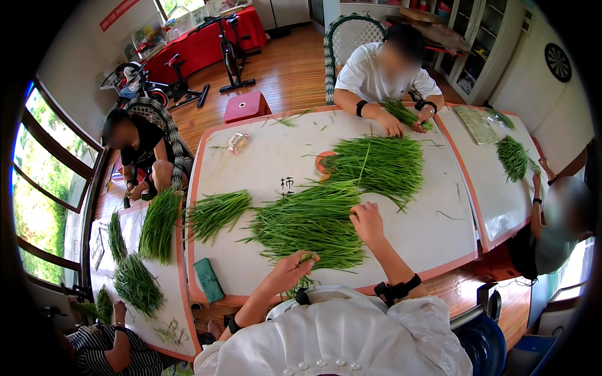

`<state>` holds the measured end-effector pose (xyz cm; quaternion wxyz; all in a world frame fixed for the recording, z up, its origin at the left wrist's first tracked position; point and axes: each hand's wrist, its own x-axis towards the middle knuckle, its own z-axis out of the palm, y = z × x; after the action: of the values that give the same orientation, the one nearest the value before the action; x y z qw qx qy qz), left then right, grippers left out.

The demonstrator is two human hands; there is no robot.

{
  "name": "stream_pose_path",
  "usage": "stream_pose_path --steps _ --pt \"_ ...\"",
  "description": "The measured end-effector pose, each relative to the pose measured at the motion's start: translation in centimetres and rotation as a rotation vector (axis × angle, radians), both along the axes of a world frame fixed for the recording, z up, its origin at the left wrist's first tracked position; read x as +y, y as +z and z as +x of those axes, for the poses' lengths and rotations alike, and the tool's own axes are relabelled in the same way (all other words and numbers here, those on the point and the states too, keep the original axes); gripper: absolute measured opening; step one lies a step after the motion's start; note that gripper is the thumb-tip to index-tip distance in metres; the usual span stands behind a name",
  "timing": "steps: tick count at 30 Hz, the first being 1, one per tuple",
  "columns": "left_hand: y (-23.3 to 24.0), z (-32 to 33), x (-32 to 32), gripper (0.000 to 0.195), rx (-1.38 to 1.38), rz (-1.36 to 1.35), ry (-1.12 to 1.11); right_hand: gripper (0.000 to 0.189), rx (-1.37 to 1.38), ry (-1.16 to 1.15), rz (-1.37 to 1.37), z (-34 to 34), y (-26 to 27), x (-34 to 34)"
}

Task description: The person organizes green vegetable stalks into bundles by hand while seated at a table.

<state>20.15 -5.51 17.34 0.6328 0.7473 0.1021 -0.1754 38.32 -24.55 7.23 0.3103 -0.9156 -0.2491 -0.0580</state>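
Green chives or similar long leafy stalks (310,225) lie in a wide pile on the white table (423,239) before me. My left hand (294,270) is closed round a small bunch of stalks, whose leaves (301,284) hang below it near the table's front edge. At the pile's right edge is my right hand (368,221), its fingers bent and touching or just above the stalk ends; whether it pinches a stalk I cannot tell. A second pile (381,164) lies beyond, over an orange printed shape. To the left sits a smaller bunch (218,214).
A green pouch (208,280) lies at the front left, a clear plastic wrapper (238,142) at the back left. One person (390,75) across the table handles stalks. Several other people work at side tables holding more bunches (160,225). A red stool (245,107) stands behind.
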Motion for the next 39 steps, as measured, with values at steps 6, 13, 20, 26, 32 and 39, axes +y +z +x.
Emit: stream_pose_path --steps 6,13,20,26,32,39 --pt "0.0 -0.1 0.2 0.024 -0.003 0.068 0.036 0.007 0.134 0.084 0.145 0.0 1.0 -0.6" --pt "-0.7 -0.2 0.6 0.021 -0.009 0.045 0.099 0.014 0.448 -0.008 0.343 0.2 1.8 -2.0" --pt "-1.2 -0.1 0.6 0.018 -0.039 -0.062 0.165 0.020 0.574 0.098 0.316 -1.0 5.1 -2.2" --pt "-0.7 0.7 0.1 0.021 -0.209 0.020 0.229 0.019 0.579 0.435 0.126 -6.4 9.6 -0.3" --pt "-1.7 0.5 -0.1 0.021 -0.067 0.013 0.085 0.016 0.357 0.566 0.227 -8.2 10.6 2.2" --pt "-1.2 0.2 0.3 0.018 -0.025 -0.071 0.076 0.019 0.702 0.333 0.417 -6.3 10.0 2.0"
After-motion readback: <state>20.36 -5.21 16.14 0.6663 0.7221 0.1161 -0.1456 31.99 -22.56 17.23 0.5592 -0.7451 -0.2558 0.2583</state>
